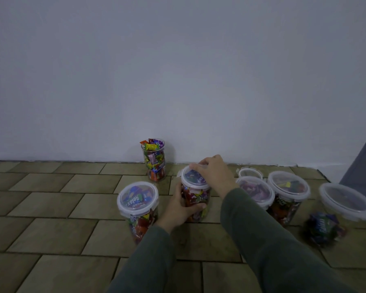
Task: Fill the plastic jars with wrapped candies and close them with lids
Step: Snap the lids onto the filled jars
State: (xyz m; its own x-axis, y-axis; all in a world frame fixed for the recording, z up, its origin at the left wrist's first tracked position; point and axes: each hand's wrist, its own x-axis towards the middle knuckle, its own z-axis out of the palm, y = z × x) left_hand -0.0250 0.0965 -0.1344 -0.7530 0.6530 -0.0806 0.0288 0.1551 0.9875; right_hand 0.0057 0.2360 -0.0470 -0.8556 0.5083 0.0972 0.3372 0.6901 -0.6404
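Left hand wraps the clear plastic candy-filled jar on the tiled floor; right hand fingers curl over its translucent round lid. Risk: uneven pressing leaves one clip unlatched, or tips the jar. Lidded jar sits just left of the grip, another just right; open unlidded jar behind; room only toward the person

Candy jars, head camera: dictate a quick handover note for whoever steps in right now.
Left hand grips the middle jar; right hand presses its lid on.
Done: left jar and three jars right of the hands are filled and lidded.
Left: finish sealing the middle jar, then lid the open full jar by the wall; a spare lid lies behind the right-hand jars.
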